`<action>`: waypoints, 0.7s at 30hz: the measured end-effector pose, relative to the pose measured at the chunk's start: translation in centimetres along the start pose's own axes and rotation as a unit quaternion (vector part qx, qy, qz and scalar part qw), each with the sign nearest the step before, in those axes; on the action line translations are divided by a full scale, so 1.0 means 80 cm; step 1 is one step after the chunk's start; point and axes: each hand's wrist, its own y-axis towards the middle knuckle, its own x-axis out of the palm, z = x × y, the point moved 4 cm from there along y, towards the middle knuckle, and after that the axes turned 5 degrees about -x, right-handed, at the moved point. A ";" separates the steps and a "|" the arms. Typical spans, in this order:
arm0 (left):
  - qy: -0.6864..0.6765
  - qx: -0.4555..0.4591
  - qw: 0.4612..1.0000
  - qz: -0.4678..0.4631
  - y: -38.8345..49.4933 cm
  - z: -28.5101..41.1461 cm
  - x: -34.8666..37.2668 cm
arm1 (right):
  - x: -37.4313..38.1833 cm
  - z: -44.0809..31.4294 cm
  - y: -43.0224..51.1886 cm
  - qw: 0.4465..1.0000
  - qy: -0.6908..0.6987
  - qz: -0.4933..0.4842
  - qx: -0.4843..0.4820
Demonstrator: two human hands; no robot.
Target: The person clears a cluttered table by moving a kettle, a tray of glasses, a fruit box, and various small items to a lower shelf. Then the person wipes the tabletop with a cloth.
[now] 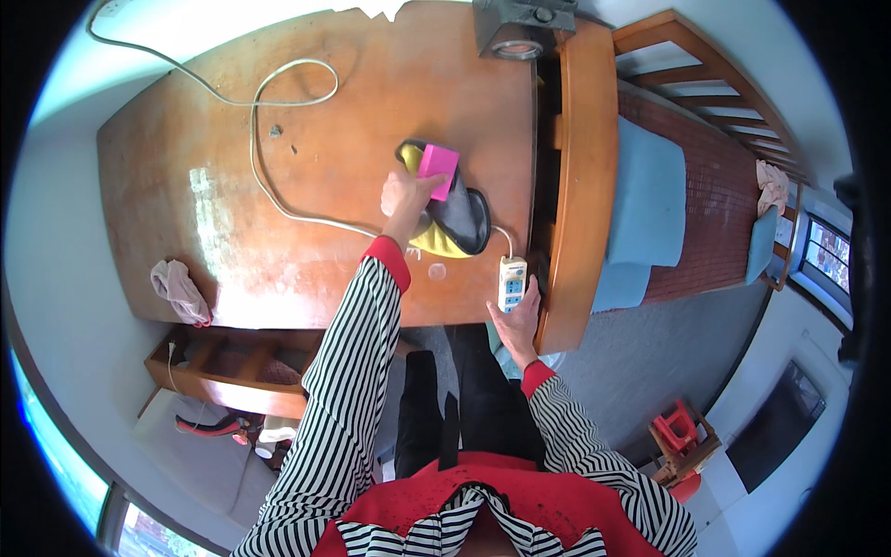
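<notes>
My left hand (406, 200) grips a bright pink rectangular block (438, 167), thumb across its lower edge. The block is above a yellow and dark grey fabric item (456, 219) on the wooden table; my hand and the block hide part of it, and its exact kind is unclear. At the table's near right corner, my right hand (516, 327) is around the lower end of a white power strip (513, 282) with blue sockets, thumb to its left and fingers to its right. Whether it grips the strip cannot be told.
A pale cable (261, 174) loops over the wooden table (362, 160). A crumpled cloth (179, 291) lies near the left corner. A dark metal device (525, 31) stands at the far right. Beyond a wooden rail (588, 174) is a bed with blue pillows (644, 195). An open drawer (237, 372) sits below left.
</notes>
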 end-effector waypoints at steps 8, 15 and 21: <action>-0.452 0.051 0.872 -0.179 -0.032 -0.035 0.005 | -0.143 -0.189 0.138 0.943 0.038 0.143 -0.297; -0.602 0.013 0.751 -0.273 -0.119 -0.126 -0.039 | -0.254 -0.404 0.345 0.881 -0.082 0.235 -0.403; -0.599 -0.064 0.752 -0.268 -0.179 -0.188 -0.037 | -0.247 -0.428 0.409 0.894 -0.289 0.079 -0.333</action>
